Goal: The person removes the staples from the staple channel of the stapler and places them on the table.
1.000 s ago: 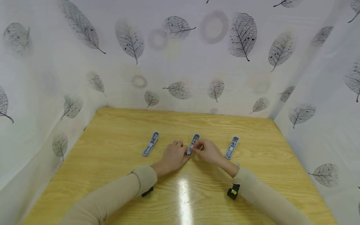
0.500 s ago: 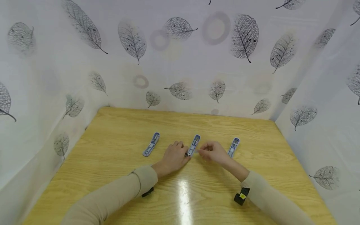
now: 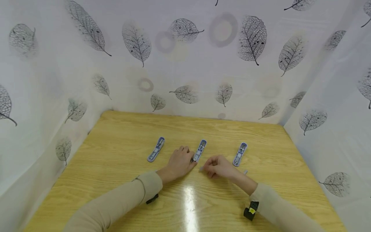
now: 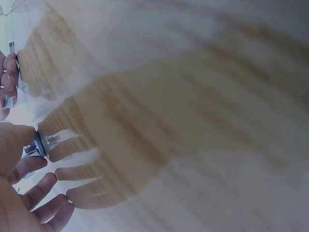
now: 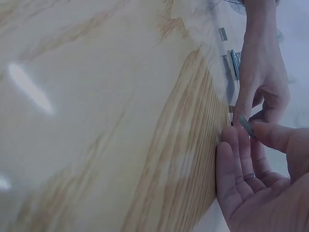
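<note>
Three blue staplers lie in a row on the wooden table [image 3: 116, 180]. My left hand [image 3: 185, 157] grips the near end of the middle stapler [image 3: 200, 149]; the left wrist view shows its metal end [image 4: 37, 144] pinched between thumb and fingers. My right hand [image 3: 207, 167] hovers just in front of that stapler and pinches a small grey staple strip [image 5: 246, 126] between thumb and forefinger. The left stapler [image 3: 156, 153] and the right stapler [image 3: 240, 154] lie untouched.
A small grey piece [image 3: 245, 172] lies on the table near my right forearm. Leaf-patterned white walls [image 3: 185, 64] close in the table at the back and on both sides. Bare wood stretches in front of my hands.
My right hand has drawn back from the middle stapler toward me, carrying the small strip. My left hand has stayed on the stapler's near end.
</note>
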`<state>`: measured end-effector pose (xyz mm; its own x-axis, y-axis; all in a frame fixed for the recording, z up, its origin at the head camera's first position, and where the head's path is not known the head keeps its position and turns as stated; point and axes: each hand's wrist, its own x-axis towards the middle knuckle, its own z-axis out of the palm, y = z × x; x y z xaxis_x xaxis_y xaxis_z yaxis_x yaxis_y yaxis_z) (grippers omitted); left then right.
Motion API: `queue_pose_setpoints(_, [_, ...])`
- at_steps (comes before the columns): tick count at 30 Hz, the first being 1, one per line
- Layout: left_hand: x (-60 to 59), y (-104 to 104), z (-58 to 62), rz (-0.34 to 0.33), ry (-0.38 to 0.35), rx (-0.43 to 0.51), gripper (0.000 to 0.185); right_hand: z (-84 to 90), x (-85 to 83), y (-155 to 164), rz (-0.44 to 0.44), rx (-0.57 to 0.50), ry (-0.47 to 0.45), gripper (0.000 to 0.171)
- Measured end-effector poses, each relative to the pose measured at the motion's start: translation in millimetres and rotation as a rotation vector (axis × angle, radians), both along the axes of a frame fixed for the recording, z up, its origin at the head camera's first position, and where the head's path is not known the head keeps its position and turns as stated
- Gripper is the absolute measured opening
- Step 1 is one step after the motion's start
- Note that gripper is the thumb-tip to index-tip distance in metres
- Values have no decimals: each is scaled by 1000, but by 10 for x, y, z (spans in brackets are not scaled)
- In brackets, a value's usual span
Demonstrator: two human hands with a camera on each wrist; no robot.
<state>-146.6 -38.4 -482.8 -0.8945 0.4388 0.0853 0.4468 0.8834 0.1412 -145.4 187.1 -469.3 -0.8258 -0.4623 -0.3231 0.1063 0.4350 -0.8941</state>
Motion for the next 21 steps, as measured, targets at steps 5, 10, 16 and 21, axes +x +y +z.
queue_pose_setpoints(5, [-2,-3,-24,-2,10,5,35,5,17,-33,25,24,8,21])
queue_pose_setpoints(10, [2,-8,-25,-2,19,2,36,7,2,-66,37,83,32,19])
queue_pose_setpoints(16, [-3,-18,-9,-10,9,2,36,16,-20,-82,32,121,49,20])
queue_pose_setpoints(21, [-24,-33,-19,-35,21,-2,35,46,-22,-42,19,112,38,22])
